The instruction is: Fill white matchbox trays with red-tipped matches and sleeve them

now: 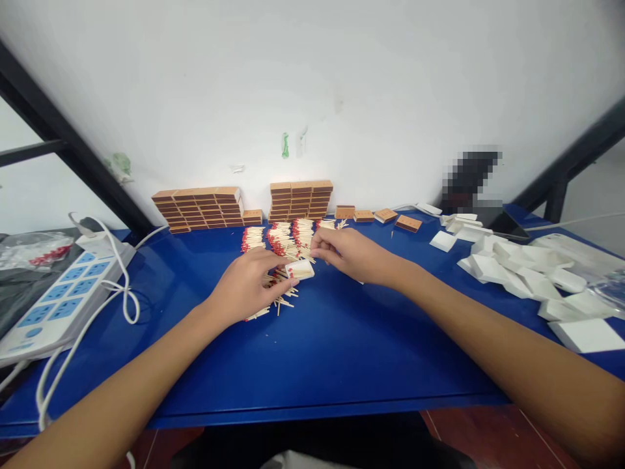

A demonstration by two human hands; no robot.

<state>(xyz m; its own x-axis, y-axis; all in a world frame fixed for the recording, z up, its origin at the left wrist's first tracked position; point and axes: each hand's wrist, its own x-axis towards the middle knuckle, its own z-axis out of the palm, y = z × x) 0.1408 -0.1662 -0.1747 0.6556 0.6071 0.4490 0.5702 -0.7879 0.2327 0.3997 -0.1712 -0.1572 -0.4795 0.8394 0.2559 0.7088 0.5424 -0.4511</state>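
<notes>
Between the thumb and fingers of my left hand (251,281) is a small white matchbox tray (301,269) with a few red-headed matches inside. My right hand (336,249) is just right of the tray, its fingers pinched together; whatever they hold is too small to make out. Behind both hands lie several bunches of red-tipped matches (280,240) on the blue table. More loose matches (280,303) spread beneath and beside my left hand, partly hidden by it.
Stacked matchboxes (205,210) and a second stack (301,198) stand along the wall, with several single matchboxes (408,223) to their right. White empty trays (508,260) are heaped at the right. A power strip (63,293) with white cables lies left on the blue table (342,365).
</notes>
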